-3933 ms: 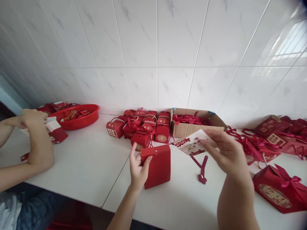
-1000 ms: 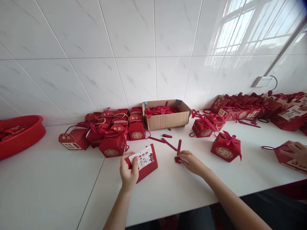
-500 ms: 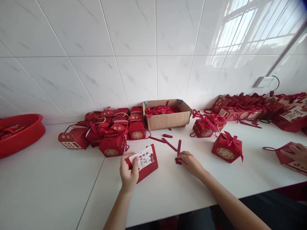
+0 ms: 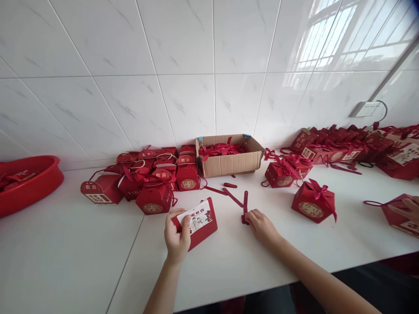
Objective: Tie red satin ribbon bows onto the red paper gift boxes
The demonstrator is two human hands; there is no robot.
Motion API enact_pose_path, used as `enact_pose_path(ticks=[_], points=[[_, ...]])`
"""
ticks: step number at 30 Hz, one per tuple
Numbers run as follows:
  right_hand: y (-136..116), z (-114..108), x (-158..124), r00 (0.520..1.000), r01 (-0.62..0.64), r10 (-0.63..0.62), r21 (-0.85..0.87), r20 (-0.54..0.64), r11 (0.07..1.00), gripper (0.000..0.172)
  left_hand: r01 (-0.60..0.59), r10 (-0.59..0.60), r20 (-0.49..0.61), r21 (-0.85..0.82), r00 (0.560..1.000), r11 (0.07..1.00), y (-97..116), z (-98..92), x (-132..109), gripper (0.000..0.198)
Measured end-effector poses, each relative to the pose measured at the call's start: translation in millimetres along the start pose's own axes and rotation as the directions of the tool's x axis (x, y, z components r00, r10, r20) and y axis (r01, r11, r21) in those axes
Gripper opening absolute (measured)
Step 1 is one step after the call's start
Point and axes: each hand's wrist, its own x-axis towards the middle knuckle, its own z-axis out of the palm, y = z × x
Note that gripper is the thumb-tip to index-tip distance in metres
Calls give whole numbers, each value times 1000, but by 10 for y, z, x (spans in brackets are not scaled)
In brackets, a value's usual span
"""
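A flat, folded red gift box (image 4: 207,226) with a white printed panel is gripped in my left hand (image 4: 177,235), the thumb lying across its face. To the right, my right hand (image 4: 263,226) rests low over the table, its fingers closed at the lower end of a dark red strap (image 4: 245,200). The fingertips partly hide that end. Beside it lies another thin red strap (image 4: 233,197), and a short red piece (image 4: 230,185) lies farther back.
Finished-looking red boxes (image 4: 153,198) cluster at back left beside a cardboard box (image 4: 229,165) of red ribbons. A ribboned box (image 4: 313,203) stands right. More boxes (image 4: 337,150) line the wall. A co-worker's hand (image 4: 410,207) touches a box at far right. A red basin (image 4: 32,192) sits left.
The view has shifted very slightly. Both hands keep nearly the same place, the left on the folded gift box and the right at the strap.
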Motion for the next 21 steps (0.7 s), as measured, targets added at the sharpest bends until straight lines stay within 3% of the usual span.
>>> enact_pose_path(ticks=[6,13,21], points=[[47,24,-31,998,55,-57,-92,-20,994,22,-18,18,-2,8,1000,1000,12,-5,0,17],[10,-24,-58,989,122,-128,-88,-77,989,22,-23,23,-5,-3,1000,1000,-11,6,-13,15],[-342,-83,-274,951,265,-212,236,-226,935,21,-28,28,-10,9,1000,1000,-12,-11,-35,14]])
